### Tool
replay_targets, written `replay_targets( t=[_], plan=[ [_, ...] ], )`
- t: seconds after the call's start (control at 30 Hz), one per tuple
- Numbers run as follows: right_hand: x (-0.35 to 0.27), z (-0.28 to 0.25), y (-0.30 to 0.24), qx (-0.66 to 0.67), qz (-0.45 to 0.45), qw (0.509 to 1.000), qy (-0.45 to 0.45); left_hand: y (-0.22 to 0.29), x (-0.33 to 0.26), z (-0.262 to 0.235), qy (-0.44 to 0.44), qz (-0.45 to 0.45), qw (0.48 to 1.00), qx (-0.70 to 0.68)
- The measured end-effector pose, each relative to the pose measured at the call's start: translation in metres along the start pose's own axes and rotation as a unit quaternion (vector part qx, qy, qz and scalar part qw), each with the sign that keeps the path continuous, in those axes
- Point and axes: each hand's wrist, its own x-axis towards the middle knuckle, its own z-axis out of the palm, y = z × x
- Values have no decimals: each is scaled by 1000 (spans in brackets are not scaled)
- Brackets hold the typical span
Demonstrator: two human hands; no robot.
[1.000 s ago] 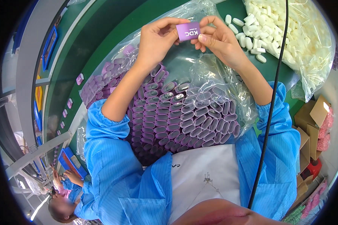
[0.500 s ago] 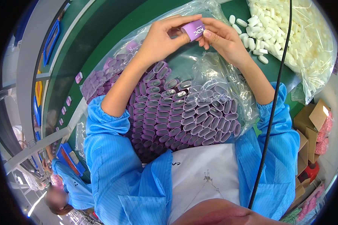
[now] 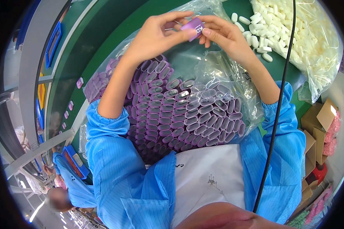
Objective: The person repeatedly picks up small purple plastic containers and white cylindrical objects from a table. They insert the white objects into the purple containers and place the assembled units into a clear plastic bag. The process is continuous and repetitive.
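A small purple oval casing (image 3: 193,27) with white lettering is held up beyond the bag, between my two hands. My left hand (image 3: 156,36) has its thumb pressed against the near left side of the casing, with the index finger arched above it. From the other side, my right hand (image 3: 227,40) pinches the casing's right edge between thumb and fingers. Below my wrists lies a clear plastic bag (image 3: 214,70) of many hollow purple oval casings (image 3: 176,118), their open ends facing up.
At the far right, an open clear bag spills white oval pieces (image 3: 275,28) onto the green table (image 3: 239,7). A black cable (image 3: 281,91) hangs across the right side. Single purple pieces (image 3: 80,83) sit on the left. Cardboard boxes (image 3: 317,118) stand at right; a co-worker (image 3: 76,187) is at lower left.
My left hand has shifted a little left, and its fingers have loosened around the casing. The casing has turned and tilted slightly. My right hand keeps its pinch near the same spot.
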Motion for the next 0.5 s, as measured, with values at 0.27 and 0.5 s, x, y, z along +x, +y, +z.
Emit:
replay_targets(
  t=[0.27,0.5],
  plan=[
    [8,-48,-7,-485,-117,830,249,-42,2,-127,85,-114,963,228],
    [27,-74,22,-717,-41,671,185,-152,-26,-168,198,-93,888,404]
  ],
)
